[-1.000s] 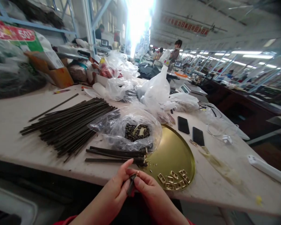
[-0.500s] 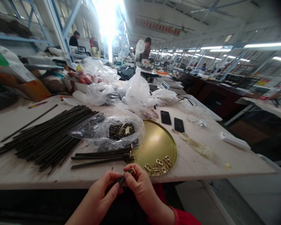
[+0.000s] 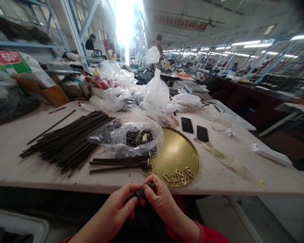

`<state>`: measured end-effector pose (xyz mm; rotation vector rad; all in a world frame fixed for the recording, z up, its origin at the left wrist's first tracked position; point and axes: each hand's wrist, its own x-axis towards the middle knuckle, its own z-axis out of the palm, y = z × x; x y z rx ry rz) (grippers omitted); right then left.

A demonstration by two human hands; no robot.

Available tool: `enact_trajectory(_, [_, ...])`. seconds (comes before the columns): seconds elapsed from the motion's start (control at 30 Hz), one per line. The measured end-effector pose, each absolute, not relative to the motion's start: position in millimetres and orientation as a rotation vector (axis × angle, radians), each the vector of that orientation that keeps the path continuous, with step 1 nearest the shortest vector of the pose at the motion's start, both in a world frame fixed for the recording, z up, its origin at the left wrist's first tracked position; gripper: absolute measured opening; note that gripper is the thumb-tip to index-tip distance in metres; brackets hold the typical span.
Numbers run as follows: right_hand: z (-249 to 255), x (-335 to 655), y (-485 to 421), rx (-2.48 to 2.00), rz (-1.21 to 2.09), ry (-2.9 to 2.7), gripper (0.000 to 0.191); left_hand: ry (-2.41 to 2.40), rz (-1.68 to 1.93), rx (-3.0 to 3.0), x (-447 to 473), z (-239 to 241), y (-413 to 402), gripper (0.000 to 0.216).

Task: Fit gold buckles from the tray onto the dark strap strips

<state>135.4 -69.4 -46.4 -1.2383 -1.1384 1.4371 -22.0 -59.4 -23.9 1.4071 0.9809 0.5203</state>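
In front of the table's near edge, my left hand (image 3: 120, 207) pinches a dark strap (image 3: 140, 193). My right hand (image 3: 160, 197) grips the same strap close to its end, where a bit of a gold buckle (image 3: 155, 183) shows by the fingertips. Most of the strap is hidden by the fingers. Just beyond my hands is a round gold tray (image 3: 178, 145) with several loose gold buckles (image 3: 178, 172) near its front rim. Left of the tray lie a few dark straps (image 3: 116, 163) with gold buckles at their right ends.
A large pile of dark strips (image 3: 73, 138) covers the left of the table. An open plastic bag (image 3: 111, 141) holds small dark pieces. Two phones (image 3: 187, 125) lie beyond the tray, and a white power strip (image 3: 271, 154) is far right. A person (image 3: 159, 44) stands in the background.
The view has swung a little to the left, so the table appears farther right. Both hands keep hold of the strap, and more of it shows between the fingers.
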Motion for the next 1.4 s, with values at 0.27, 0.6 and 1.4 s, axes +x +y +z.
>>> enact_trajectory(0.27, [-51, 137, -80, -1.170, 1.473, -1.329, 0.019, 0.992, 0.426, 1.347, -22, -22, -61, 0.027])
enact_trajectory(0.6, [-51, 149, -96, -1.166, 1.612, -1.420, 0.017, 0.895, 0.323, 1.209, -24, -17, -67, 0.028])
enact_trajectory(1.4, [-55, 141, -84, -1.252, 1.246, -1.506, 0.029, 1.052, 0.171, 1.925, -26, -1, -49, 0.026])
